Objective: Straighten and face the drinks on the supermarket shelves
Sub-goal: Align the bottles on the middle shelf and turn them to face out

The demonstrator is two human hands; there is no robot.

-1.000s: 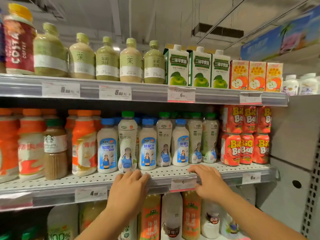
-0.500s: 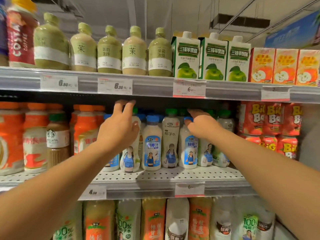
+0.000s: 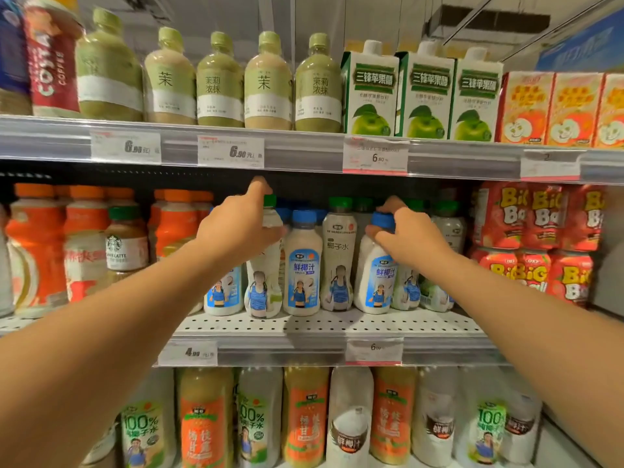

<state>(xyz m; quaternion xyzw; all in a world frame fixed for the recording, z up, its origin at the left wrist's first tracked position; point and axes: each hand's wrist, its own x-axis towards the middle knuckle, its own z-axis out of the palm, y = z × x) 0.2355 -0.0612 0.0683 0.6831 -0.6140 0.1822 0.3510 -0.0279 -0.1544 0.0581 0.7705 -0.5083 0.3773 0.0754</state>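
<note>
Head view: both arms reach to the perforated metal middle shelf (image 3: 324, 327). The left hand (image 3: 236, 228) curls around the shoulder of a smooth, waisted green-capped bottle (image 3: 265, 282) near the front edge, forefinger raised above the cap. The right hand (image 3: 410, 238) wraps the neck of a glossy white blue-capped bottle (image 3: 374, 278), fingers closed just under its cap.
</note>
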